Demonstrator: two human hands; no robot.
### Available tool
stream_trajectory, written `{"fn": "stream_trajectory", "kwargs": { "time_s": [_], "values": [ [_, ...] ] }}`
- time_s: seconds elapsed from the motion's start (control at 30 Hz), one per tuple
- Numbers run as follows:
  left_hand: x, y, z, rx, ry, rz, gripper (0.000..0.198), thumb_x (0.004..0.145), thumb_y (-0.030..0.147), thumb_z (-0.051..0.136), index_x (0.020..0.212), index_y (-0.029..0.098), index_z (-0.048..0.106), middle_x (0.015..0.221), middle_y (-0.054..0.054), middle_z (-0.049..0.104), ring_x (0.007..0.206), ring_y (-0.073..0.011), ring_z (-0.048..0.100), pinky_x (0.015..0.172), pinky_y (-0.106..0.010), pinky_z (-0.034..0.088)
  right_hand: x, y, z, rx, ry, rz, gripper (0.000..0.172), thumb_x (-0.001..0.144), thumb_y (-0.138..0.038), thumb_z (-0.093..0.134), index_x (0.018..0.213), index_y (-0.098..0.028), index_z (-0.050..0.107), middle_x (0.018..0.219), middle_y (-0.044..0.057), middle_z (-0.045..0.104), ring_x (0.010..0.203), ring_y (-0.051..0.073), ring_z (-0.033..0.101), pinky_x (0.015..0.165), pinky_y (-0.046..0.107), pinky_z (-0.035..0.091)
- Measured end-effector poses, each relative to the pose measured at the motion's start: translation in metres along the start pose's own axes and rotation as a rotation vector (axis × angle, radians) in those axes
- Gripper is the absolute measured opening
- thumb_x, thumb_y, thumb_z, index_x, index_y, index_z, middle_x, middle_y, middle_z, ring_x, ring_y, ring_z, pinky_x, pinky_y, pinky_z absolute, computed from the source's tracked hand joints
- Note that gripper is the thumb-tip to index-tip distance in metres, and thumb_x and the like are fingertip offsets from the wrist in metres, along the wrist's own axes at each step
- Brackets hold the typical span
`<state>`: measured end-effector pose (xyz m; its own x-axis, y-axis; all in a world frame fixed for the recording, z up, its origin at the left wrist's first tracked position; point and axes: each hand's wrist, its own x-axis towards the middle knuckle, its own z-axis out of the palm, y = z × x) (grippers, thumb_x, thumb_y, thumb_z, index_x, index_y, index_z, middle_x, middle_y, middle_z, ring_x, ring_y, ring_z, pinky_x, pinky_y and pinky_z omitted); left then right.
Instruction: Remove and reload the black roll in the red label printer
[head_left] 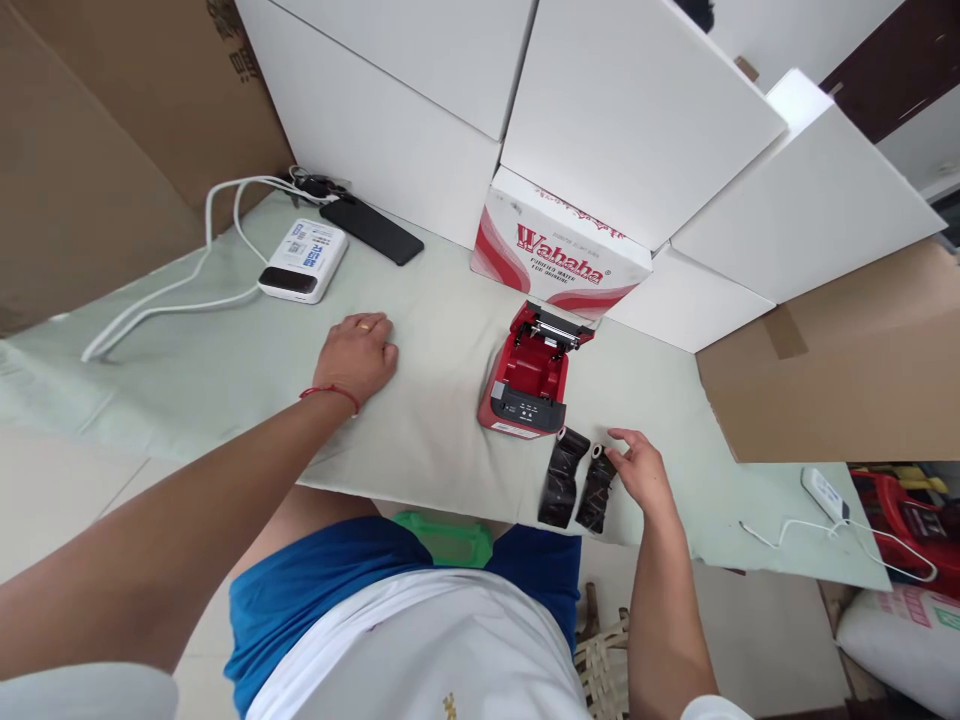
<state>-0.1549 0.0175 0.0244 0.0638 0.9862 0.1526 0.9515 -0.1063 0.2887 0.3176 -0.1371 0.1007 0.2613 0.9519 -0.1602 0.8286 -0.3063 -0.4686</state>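
Observation:
My left hand [358, 355] rests on the cloth in a loose fist, with a ring on one finger and nothing visible in it. My right hand [637, 465] is beside the right-hand black roll [596, 490]; its fingers are apart, and a fingertip reaches the roll's upper end by the white core. Another black roll [562, 480], partly unwound like the first, lies just to the left. Behind them stands a small red and black printer [523, 405] with its lid [553, 328] raised and its red inner compartment bare.
A Wahaba carton [559, 250] stands behind the printer, against white boxes [622, 100]. On the left are a white device [306, 260] with a cable and a black phone [373, 228]. Cardboard boxes [840, 360] flank the cloth-covered table [427, 420]; a small white device [825, 493] sits far right.

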Motion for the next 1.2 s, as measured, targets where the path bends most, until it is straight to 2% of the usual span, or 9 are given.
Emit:
{"fn": "stream_trajectory", "kwargs": {
  "time_s": [0.13,0.27,0.4,0.5,0.57,0.77,0.87,0.97,1.2],
  "values": [
    [0.0,0.0,0.0,-0.023,0.005,-0.007,0.054,0.094,0.028,0.044,0.139,0.01,0.067,0.152,-0.021,0.065,0.143,-0.0395,0.055,0.116,-0.054,0.045,0.0,0.01,0.003,-0.127,-0.11,0.01,0.041,0.083,-0.025,0.064,0.12,-0.021,0.079,0.122,0.011,0.076,0.095,0.023,0.072,0.097,0.038,0.053],
    [0.0,0.002,-0.002,-0.021,-0.001,-0.009,0.055,0.094,0.028,0.042,0.14,0.009,0.066,0.153,-0.021,0.064,0.144,-0.0402,0.054,0.115,-0.056,0.045,-0.009,-0.002,-0.011,-0.098,-0.256,-0.031,0.037,0.081,-0.02,0.066,0.115,-0.022,0.081,0.115,0.009,0.078,0.099,0.025,0.072,0.098,0.04,0.054],
    [-0.001,0.003,-0.003,-0.006,-0.001,-0.018,0.055,0.095,0.027,0.04,0.14,0.01,0.066,0.153,-0.02,0.065,0.144,-0.0383,0.054,0.115,-0.053,0.045,-0.024,-0.041,-0.063,0.129,-0.615,-0.169,0.026,0.087,-0.032,0.073,0.111,-0.027,0.083,0.109,0.005,0.079,0.089,0.023,0.07,0.08,0.034,0.055],
    [-0.001,0.003,-0.003,-0.005,0.004,-0.019,0.054,0.095,0.026,0.041,0.141,0.012,0.066,0.152,-0.018,0.066,0.143,-0.0374,0.055,0.115,-0.053,0.045,-0.027,-0.083,-0.096,0.178,-0.669,-0.311,0.024,0.093,-0.039,0.074,0.114,-0.029,0.083,0.106,0.005,0.076,0.081,0.019,0.066,0.071,0.031,0.052],
    [-0.001,0.003,-0.004,-0.009,-0.004,-0.021,0.053,0.095,0.026,0.041,0.14,0.012,0.066,0.152,-0.018,0.066,0.143,-0.0375,0.054,0.115,-0.052,0.045,-0.021,-0.111,-0.1,0.173,-0.66,-0.4,0.024,0.096,-0.038,0.073,0.116,-0.029,0.082,0.108,0.005,0.076,0.082,0.019,0.065,0.072,0.03,0.051],
    [-0.001,0.005,-0.007,-0.036,-0.018,-0.023,0.053,0.096,0.024,0.04,0.139,0.01,0.066,0.154,-0.02,0.064,0.144,-0.0375,0.054,0.117,-0.053,0.044,0.019,-0.174,-0.032,-0.074,-0.311,-0.419,0.039,0.098,-0.024,0.063,0.136,-0.02,0.071,0.13,0.01,0.072,0.089,0.021,0.068,0.089,0.037,0.054],
    [-0.002,0.006,-0.008,-0.027,-0.02,-0.019,0.053,0.097,0.023,0.038,0.139,0.007,0.066,0.155,-0.021,0.063,0.144,-0.0372,0.054,0.118,-0.052,0.044,0.036,-0.196,0.001,-0.287,-0.188,-0.389,0.044,0.098,-0.017,0.06,0.141,-0.018,0.068,0.14,0.013,0.069,0.107,0.026,0.07,0.101,0.04,0.051],
    [-0.002,0.006,-0.008,-0.04,-0.02,-0.018,0.053,0.097,0.022,0.038,0.139,0.005,0.066,0.154,-0.022,0.063,0.145,-0.0373,0.054,0.118,-0.052,0.044,0.047,-0.211,0.018,-0.434,-0.183,-0.354,0.043,0.097,-0.016,0.06,0.139,-0.021,0.068,0.143,0.012,0.07,0.121,0.031,0.068,0.101,0.04,0.05],
    [-0.001,0.005,-0.008,-0.083,-0.013,-0.012,0.052,0.095,0.021,0.042,0.138,0.007,0.067,0.152,-0.023,0.064,0.143,-0.0385,0.055,0.117,-0.056,0.045,0.062,-0.222,0.026,-0.593,-0.204,-0.287,0.048,0.093,-0.008,0.054,0.134,-0.025,0.07,0.122,0.013,0.079,0.11,0.035,0.075,0.085,0.039,0.051]
  ]
}}
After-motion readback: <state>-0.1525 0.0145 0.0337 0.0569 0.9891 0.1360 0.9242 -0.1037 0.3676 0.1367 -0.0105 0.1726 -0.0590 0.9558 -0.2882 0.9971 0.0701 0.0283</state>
